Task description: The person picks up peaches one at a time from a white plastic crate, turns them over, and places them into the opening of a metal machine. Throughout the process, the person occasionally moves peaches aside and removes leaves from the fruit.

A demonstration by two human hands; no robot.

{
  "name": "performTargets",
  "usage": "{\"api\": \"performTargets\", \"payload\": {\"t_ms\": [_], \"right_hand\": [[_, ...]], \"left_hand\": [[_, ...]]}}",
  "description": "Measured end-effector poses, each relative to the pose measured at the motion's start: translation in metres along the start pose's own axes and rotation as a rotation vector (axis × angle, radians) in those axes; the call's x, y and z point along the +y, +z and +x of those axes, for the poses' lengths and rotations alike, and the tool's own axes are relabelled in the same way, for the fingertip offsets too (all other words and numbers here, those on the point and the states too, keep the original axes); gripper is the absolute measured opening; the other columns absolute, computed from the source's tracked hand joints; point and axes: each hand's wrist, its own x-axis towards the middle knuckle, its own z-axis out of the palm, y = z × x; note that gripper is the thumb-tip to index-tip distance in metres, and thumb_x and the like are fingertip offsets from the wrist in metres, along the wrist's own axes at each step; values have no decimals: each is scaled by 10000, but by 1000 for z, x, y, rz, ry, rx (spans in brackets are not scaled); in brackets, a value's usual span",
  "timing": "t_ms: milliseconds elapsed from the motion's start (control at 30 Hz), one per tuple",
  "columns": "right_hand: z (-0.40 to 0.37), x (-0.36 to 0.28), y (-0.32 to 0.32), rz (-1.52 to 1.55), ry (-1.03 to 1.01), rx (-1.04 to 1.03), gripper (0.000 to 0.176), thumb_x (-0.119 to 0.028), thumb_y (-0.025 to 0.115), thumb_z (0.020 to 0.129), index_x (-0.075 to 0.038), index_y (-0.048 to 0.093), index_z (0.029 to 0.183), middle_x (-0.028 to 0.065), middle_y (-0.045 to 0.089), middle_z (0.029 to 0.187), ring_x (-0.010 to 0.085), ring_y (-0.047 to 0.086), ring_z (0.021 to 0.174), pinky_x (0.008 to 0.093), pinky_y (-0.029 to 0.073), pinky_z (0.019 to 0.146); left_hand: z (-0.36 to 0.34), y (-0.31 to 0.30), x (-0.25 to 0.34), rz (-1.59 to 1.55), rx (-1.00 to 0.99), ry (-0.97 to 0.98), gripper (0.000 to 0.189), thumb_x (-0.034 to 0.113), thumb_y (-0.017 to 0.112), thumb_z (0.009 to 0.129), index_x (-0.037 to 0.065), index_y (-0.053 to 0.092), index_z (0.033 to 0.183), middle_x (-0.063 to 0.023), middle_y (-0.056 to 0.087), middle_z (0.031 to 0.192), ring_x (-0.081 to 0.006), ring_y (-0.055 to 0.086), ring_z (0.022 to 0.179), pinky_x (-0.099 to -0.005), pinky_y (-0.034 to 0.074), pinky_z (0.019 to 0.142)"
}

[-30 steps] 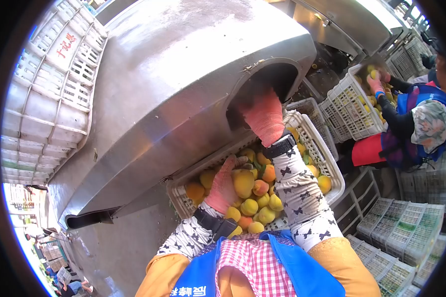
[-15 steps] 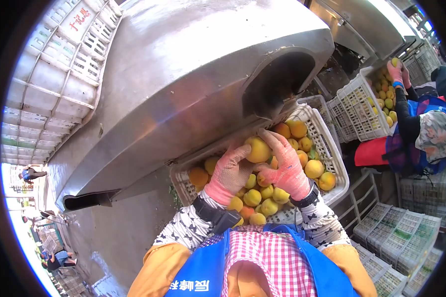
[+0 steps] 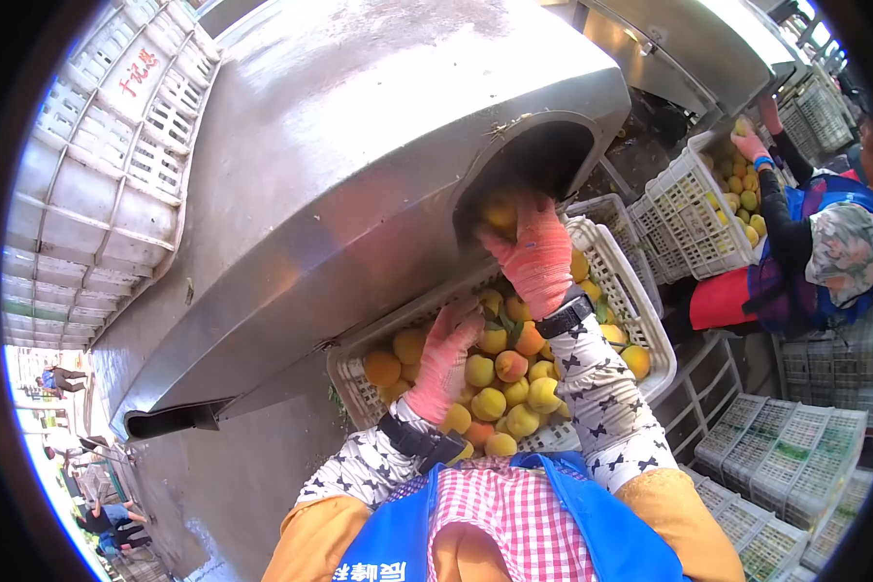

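Note:
My right hand (image 3: 533,254), in a pink glove, holds a yellow peach (image 3: 500,210) at the dark round opening (image 3: 533,165) of a big stainless steel machine (image 3: 359,145). My left hand (image 3: 444,355), also gloved in pink, rests on the yellow and orange peaches (image 3: 500,388) piled in a white plastic crate (image 3: 640,320) in front of me. Its fingers curl over the fruit at the crate's far side; whether they grip one is hidden.
A co-worker in blue (image 3: 824,242) at the right reaches into another white crate of peaches (image 3: 698,209). Empty white crates (image 3: 786,456) are stacked at lower right, and more crates (image 3: 97,184) stand at the left beyond the machine.
My right hand took the peach from between both hands and lifted it up into the machine's opening. My left hand dropped back onto the fruit pile.

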Motion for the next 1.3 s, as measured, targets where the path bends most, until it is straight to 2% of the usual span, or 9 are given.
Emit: {"api": "performTargets", "payload": {"t_ms": [233,433,567,767,900,967,1033,1133,1300], "right_hand": [[26,-10,15,-223,55,-202,543,-269,803,759,-41,591,1204,218,607,1095,414,591,1016,447,526,871],[11,2,-50,264,-8,247,527,-187,786,813,4,607,1271,123,653,1046,228,649,895,346,521,805],[-49,99,-70,-12,124,-71,320,-129,711,854,-48,683,1163,143,656,1072,303,644,1036,378,510,921],[-61,154,-17,-678,140,-612,737,-145,807,714,-94,498,1380,137,547,1303,334,563,1187,430,523,925],[-21,165,9,-956,0,-1162,424,-89,810,666,-48,732,1081,115,729,1090,288,709,1001,393,585,787],[-3,165,13,-917,-122,-1364,321,-152,826,650,-57,772,952,114,753,1003,285,727,939,400,585,779],[-4,168,10,-911,-215,-1236,331,-212,811,673,-58,770,963,130,742,1039,287,715,981,406,571,827],[14,121,-28,-722,167,-1299,545,-272,803,667,-31,695,1144,194,682,1166,319,680,1053,406,545,879],[-44,69,-101,949,700,-698,849,-161,777,692,47,436,1441,128,571,1331,220,536,1242,342,401,1081]], "left_hand": [[5,-68,-94,1073,-192,79,629,341,704,862,29,512,1374,-194,568,1306,-315,550,1210,-398,414,1063],[13,-57,-116,1460,-474,116,861,476,754,751,8,441,1404,-246,418,1396,-406,404,1293,-451,327,1123],[15,-43,-99,1617,-501,18,744,460,762,723,70,523,1310,-234,449,1317,-382,458,1202,-467,405,1042],[28,-37,-124,1598,-362,-44,683,410,760,708,65,556,1261,-218,516,1275,-411,525,1158,-480,448,991],[28,-41,-117,1237,-374,-222,693,425,750,725,66,538,1278,-220,556,1224,-415,561,1126,-484,466,961],[18,-9,-105,1419,-357,39,706,444,740,744,76,518,1304,-246,566,1210,-411,577,1116,-478,480,938],[22,5,-97,1543,-389,-30,679,449,724,771,90,512,1307,-243,586,1191,-423,589,1094,-488,484,931],[36,-3,-104,1669,-529,-30,508,445,698,793,132,561,1169,-188,674,1044,-385,652,991,-471,516,866],[45,-22,-102,1466,-621,-51,550,319,735,767,113,577,1251,-151,698,1096,-290,662,1050,-397,517,886]]}}
